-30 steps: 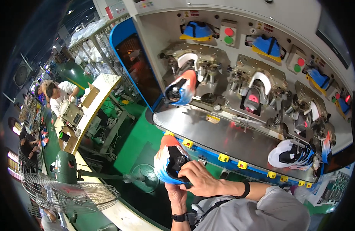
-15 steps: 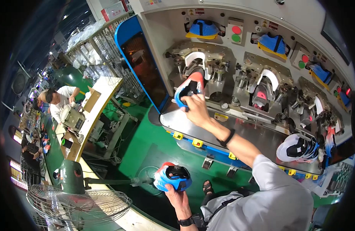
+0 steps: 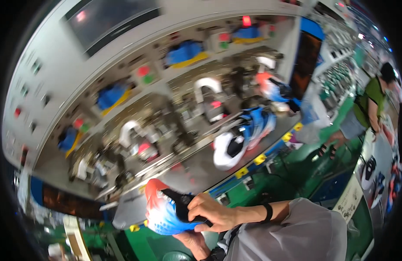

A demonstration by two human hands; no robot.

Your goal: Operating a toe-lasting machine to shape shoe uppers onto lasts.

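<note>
In front of me is a shoe upper (image 3: 159, 213), coloured orange-red, white and blue, with a black collar and lining. My right hand (image 3: 212, 213) grips the black collar edge, its fingers bent over the opening. From below, my left hand (image 3: 190, 239) holds the blue side; most of its fingers are hidden under the upper. Whether a second upper is tucked behind this one, I cannot tell. Beyond my hands is a long machine with several stations, each with a white curved clamp (image 3: 207, 85) and metal fittings, blurred by motion.
A white-and-black shoe upper (image 3: 229, 150) and blue ones (image 3: 257, 122) rest on the machine's metal ledge (image 3: 179, 174). An orange-and-blue upper (image 3: 270, 85) sits at the far-right station. Yellow blocks (image 3: 241, 172) line the front edge. A person in green (image 3: 371, 104) stands at the right.
My view has swung right along the machine. My right hand has left the left station and come to the upper in my left hand. Two uppers were in my hands; one shows now.
</note>
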